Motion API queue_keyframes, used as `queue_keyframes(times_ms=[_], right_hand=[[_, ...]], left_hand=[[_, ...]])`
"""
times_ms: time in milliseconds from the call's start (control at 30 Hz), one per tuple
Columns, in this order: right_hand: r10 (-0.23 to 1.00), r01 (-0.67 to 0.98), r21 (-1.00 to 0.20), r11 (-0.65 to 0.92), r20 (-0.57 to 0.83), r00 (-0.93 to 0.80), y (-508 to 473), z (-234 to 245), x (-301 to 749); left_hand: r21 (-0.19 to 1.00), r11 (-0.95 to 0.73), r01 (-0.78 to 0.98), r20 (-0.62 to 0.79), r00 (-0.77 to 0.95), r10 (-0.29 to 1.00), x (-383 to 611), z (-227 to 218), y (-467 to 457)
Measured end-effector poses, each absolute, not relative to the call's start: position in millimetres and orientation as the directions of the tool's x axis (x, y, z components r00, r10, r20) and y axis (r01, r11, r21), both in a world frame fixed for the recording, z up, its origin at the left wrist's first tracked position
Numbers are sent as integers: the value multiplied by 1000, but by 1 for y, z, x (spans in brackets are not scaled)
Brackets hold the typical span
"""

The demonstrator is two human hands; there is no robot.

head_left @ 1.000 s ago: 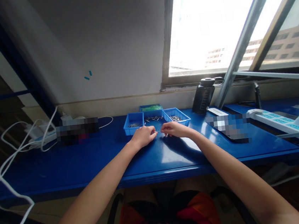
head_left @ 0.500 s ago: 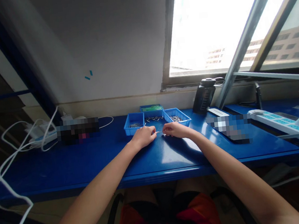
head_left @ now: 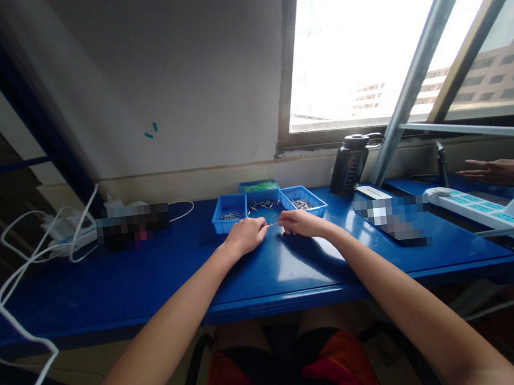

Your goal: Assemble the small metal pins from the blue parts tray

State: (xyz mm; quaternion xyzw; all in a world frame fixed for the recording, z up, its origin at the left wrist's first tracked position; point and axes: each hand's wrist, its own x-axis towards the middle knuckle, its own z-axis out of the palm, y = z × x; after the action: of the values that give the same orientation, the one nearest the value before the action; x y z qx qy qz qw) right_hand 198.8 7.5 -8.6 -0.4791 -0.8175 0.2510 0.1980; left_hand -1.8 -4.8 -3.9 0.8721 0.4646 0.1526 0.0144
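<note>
A co-worker's hand (head_left: 500, 171) has come farther in at right, beyond the white power strip (head_left: 445, 198);
the blue desk (head_left: 156, 282) carries blue trays (head_left: 227, 227) of metal pieces (head_left: 301, 204); nearer the person, the left hand (head_left: 246, 235) and right hand (head_left: 303, 222), slightly apart, both pinch a thin pale piece (head_left: 273, 224) spanning the gap.

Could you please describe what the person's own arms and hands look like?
The left hand and right hand wear no gloves. The left arm and right arm are bare as far as they show, with no sleeves, watch, bracelet or markings visible.
</note>
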Motion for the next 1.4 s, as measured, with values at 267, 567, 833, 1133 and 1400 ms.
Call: queue_keyframes(times_ms=[267, 567, 833, 1133, 1400], right_hand=[[880, 609, -697, 379, 68, -469, 3, -4, 196], [861, 543, -754, 369, 57, -506, 2, -2, 195], [842, 564, -743, 360, -2, -539, 2, -4, 194], [838, 595, -719, 359, -32, -544, -4, 4, 196], [840, 583, -732, 352, -28, -542, -6, 5, 194]], left_hand=[[241, -559, 794, 295, 489, 821, 0, -2, -7], [310, -630, 712, 375, 518, 769, 0, -2, -5], [355, -696, 625, 420, 558, 716, 2, 1, -6], [310, -635, 707, 358, 532, 767, 2, 3, -13], [216, -665, 715, 307, 597, 741, 0, 1, -9]])
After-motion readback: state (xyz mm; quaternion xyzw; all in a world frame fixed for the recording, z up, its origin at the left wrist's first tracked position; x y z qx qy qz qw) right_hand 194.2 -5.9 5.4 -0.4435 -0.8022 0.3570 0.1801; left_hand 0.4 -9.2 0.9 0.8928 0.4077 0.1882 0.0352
